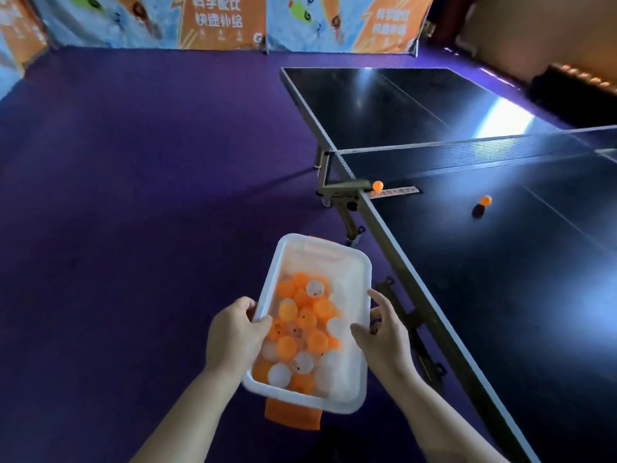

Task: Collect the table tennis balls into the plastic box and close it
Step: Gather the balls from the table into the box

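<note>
A white plastic box [317, 253] is held in the air above a purple floor [133, 195], just beside the long edge of a table tennis table [500, 295]. The box is open at the top and is partly filled with a heap of orange and white balls [300, 329], gathered toward its near end. Its left long side is gripped by the left hand [233, 335], thumb hooked over the rim and fingers hidden below. Its right long side is gripped by the right hand [384, 342], thumb laid on the rim and fingers curled round the outer wall. An orange panel [292, 414] is seen beneath the box, showing past both its near and far ends; what it is cannot be told.

On the dark tabletop, a loose orange ball [377, 185] is seen at the foot of the net [484, 155], just beside the net clamp [340, 188] at the table's edge. A second orange ball [485, 199] lies further in, on the near side of the net, well apart from the first. The far end of the floor is lined with blue and orange banners [217, 21].
</note>
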Demonstrator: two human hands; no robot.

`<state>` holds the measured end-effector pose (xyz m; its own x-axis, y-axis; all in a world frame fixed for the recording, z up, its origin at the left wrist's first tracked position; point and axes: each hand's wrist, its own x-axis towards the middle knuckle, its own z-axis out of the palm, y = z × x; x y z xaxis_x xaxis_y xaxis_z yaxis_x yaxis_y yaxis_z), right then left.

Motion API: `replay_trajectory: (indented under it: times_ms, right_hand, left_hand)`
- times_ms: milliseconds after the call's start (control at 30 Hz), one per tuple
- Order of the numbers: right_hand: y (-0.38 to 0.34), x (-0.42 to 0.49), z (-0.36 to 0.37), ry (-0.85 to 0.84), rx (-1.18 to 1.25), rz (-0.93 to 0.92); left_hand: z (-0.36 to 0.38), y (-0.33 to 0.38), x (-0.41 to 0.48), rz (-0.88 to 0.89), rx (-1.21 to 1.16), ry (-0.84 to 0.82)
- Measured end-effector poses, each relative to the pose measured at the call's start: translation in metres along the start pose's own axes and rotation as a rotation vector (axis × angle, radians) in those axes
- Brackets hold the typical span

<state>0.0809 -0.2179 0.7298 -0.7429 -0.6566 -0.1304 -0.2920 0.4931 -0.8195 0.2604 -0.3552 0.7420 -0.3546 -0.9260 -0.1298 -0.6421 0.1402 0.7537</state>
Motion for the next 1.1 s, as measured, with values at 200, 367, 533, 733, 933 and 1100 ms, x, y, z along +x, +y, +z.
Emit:
replay_trajectory:
  times_ms: [200,367,533,733,933,1100]
  right_hand:
    - [-0.004,0.087,-0.001,0.028,0.024,0.054]
    - [0.001,0.185,-0.001,0.021,0.038,0.061]
    - [0.004,0.305,-0.017,-0.048,0.012,0.057]
    - [0.008,0.437,-0.055,-0.103,-0.019,0.013]
    - [0.03,0.558,-0.073,-0.073,-0.353,-0.041]
    - [0.039,0.614,-0.057,-0.309,-0.648,-0.082]
  left_hand:
    - [0.033,0.027,0.087,0.007,0.01,-0.059]
    - [0.069,0.06,0.169,0.0,0.028,-0.027]
    - [0.116,0.107,0.254,-0.031,0.034,-0.003]
    - [0.167,0.162,0.335,-0.091,0.033,0.029]
    - [0.19,0.18,0.379,-0.165,0.083,0.051]
    - [0.199,0.184,0.399,-0.189,0.103,0.007]
